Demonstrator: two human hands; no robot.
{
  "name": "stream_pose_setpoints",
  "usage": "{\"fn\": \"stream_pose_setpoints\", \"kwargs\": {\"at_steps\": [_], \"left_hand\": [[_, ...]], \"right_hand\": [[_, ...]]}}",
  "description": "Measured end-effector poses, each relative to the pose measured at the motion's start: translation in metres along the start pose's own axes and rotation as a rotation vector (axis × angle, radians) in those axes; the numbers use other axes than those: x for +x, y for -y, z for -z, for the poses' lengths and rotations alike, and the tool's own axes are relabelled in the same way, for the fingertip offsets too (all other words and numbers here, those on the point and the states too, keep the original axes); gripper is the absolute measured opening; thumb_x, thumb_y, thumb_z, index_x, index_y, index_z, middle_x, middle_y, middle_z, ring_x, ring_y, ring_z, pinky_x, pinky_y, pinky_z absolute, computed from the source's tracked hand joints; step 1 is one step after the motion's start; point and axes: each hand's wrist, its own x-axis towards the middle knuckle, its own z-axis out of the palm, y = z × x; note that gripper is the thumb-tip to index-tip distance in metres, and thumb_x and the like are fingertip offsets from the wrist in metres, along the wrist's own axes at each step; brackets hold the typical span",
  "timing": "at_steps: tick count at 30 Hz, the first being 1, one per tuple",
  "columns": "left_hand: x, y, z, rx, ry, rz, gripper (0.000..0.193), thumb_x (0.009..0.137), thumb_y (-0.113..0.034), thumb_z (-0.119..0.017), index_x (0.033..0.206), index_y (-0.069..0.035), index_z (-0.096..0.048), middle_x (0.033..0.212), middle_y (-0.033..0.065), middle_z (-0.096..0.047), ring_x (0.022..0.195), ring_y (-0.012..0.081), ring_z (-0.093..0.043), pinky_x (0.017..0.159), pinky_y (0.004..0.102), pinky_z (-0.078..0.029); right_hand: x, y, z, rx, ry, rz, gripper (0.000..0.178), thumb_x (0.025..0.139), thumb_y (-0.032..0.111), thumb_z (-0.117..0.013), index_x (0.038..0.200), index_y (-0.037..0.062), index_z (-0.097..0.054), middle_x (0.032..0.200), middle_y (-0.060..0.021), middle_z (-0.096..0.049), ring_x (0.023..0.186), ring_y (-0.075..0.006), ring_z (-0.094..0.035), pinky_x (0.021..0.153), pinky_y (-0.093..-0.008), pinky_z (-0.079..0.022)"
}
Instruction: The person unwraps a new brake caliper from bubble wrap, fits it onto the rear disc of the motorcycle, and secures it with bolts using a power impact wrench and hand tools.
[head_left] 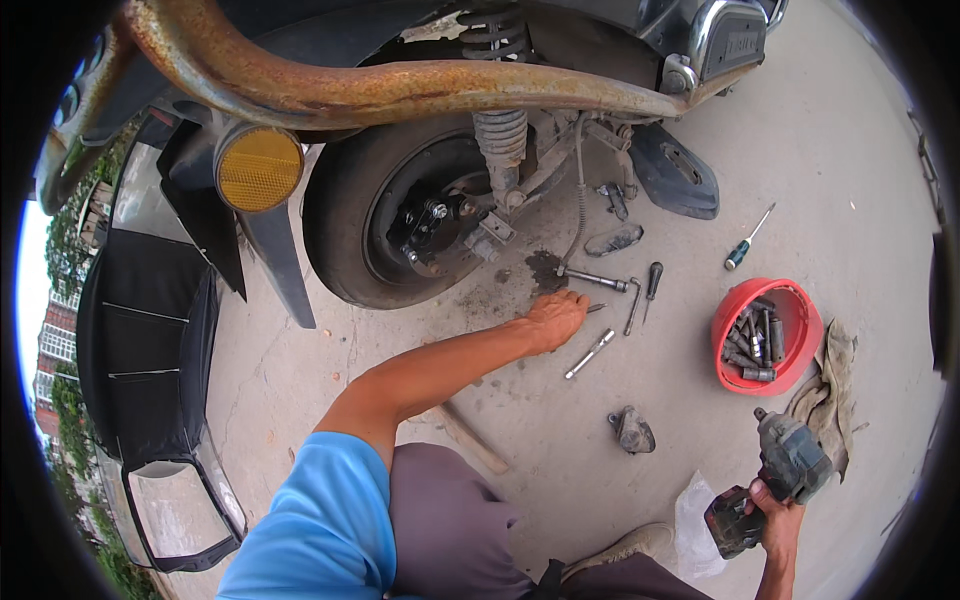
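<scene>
My left hand (553, 322) is down at the ground with its fingers bunched together. A short, dark pointed tool tip (598, 307) sticks out beside the fingertips; the rest is hidden under the hand. Just beyond lies a socket handle (597, 279), with an L-shaped wrench (633, 306) and a black-handled screwdriver (653, 281) to its right. A chrome extension bar (590, 354) rests nearer to me. At the lower right, my right hand (776, 512) is wrapped round the grip of a cordless impact wrench (795, 455), held tilted above the ground.
Ahead stands a vehicle's wheel (345, 220) with a shock absorber (500, 140) under a rusty bar (430, 90). A red bowl (806, 365) of sockets, a rag (832, 395), a green screwdriver (750, 238), a removed metal part (633, 430) and a wooden stick (470, 440) lie around.
</scene>
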Motion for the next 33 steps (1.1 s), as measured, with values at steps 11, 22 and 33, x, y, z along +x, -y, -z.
{"fn": "stream_pose_setpoints", "kwargs": {"at_steps": [11, 22, 33], "left_hand": [[-0.176, -0.024, 0.096, -2.321, -0.328, 0.124, 0.028, 0.102, -0.014, -0.066, 0.128, -0.008, -0.057, 0.119, 0.0125, -0.069, 0.107, 0.0196, -0.068, 0.089, 0.034, -0.061], [-0.203, -0.021, 0.097, -2.465, -0.602, 0.139, 0.022, 0.101, -0.016, -0.068, 0.121, -0.008, -0.064, 0.116, 0.0121, -0.072, 0.103, 0.0174, -0.071, 0.089, 0.0326, -0.062], [-0.193, -0.016, 0.086, -2.387, -0.61, 0.079, 0.023, 0.101, -0.012, -0.067, 0.123, -0.006, -0.062, 0.117, 0.0147, -0.072, 0.108, 0.0208, -0.071, 0.09, 0.0336, -0.061]], "right_hand": [[0.033, 0.11, -0.163, -0.591, 0.793, 0.865, 0.037, 0.091, 0.036, -0.079, 0.111, 0.0064, -0.071, 0.097, -0.0101, -0.074, 0.088, -0.0289, -0.069, 0.082, -0.0403, -0.054], [0.018, 0.078, -0.25, -0.484, 0.664, 0.92, 0.029, 0.087, 0.02, -0.081, 0.112, 0.0071, -0.072, 0.102, -0.008, -0.076, 0.09, -0.0264, -0.073, 0.082, -0.0369, -0.058], [0.022, 0.059, -0.271, -0.286, 0.699, 0.758, 0.038, 0.092, 0.017, -0.076, 0.124, 0.0003, -0.066, 0.09, -0.0068, -0.069, 0.076, -0.0194, -0.067, 0.073, -0.0296, -0.053]]}}
